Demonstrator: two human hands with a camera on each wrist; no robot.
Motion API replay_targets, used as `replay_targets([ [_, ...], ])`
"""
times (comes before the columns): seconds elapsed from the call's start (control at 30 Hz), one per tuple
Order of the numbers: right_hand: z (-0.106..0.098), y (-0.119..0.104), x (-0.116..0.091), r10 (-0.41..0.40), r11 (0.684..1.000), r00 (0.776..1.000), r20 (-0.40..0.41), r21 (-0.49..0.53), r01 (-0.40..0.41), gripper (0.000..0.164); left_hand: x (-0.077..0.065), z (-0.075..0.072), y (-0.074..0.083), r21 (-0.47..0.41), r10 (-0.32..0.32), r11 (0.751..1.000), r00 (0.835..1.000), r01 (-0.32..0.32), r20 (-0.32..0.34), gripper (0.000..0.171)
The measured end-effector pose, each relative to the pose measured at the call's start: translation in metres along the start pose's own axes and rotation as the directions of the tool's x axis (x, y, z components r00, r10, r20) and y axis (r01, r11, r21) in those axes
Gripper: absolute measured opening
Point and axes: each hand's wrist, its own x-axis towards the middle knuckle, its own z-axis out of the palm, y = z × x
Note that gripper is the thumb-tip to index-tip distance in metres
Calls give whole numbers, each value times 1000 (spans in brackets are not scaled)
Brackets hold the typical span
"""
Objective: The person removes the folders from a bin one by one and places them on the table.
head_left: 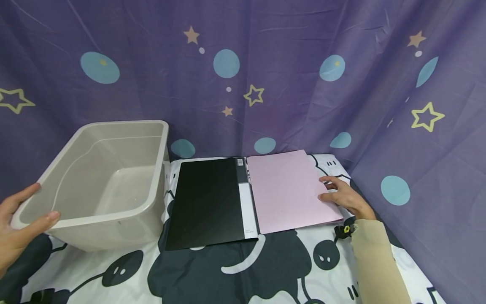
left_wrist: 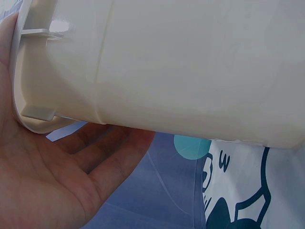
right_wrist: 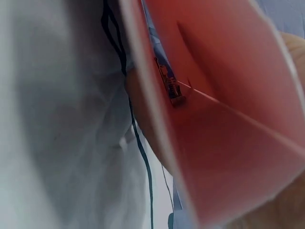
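At the left stands a beige plastic tub (head_left: 114,232), its outer wall (left_wrist: 181,67) filling most of the left wrist view. My left hand (head_left: 22,223) grips its near left corner, thumb over the front rim and fingers along the left side. On the cloth to the right lies a pink folder (head_left: 288,190). Its right edge is held by my right hand (head_left: 347,198), with thumb and fingers at the edge. The right wrist view looks between the folder's pink covers (right_wrist: 228,143), with parts of the hand on both outer sides. A small dark printed piece (right_wrist: 169,83) shows inside.
Between tub and pink folder lies a black folder (head_left: 209,202) with a white strip along its right side. A black-and-white patterned cloth (head_left: 129,291) covers the surface. Behind and to the right hangs a purple curtain (head_left: 288,114) with stars and blue shapes.
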Motion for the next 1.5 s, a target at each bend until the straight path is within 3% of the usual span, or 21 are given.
replay_targets([
  [0.53, 3, 0, 0, 13, 1000, 999, 29, 14, -14, 69, 3, 0, -6, -2, 4, 1000, 1000, -4, -20, 81],
  [0.8, 4, 2, 2, 0, 1000, 1000, 9, 13, 0, 69, -1, -1, 1, -39, 20, 999, 1000, -20, -13, 80],
  [1.03, 5, 1, 4, -2, 1000, 1000, 2, -1, 2, 69, 4, -2, -5, -48, 43, 998, 999, -44, -20, 81],
  [1.27, 6, -1, 3, -1, 1000, 1000, 7, 4, 1, 68, -4, -1, 8, -53, 25, 998, 1000, -25, -9, 78],
  [1.5, 5, 0, 3, -3, 1000, 1000, 7, -3, 3, 66, 0, -3, 0, -57, 38, 998, 999, -39, -8, 79],
])
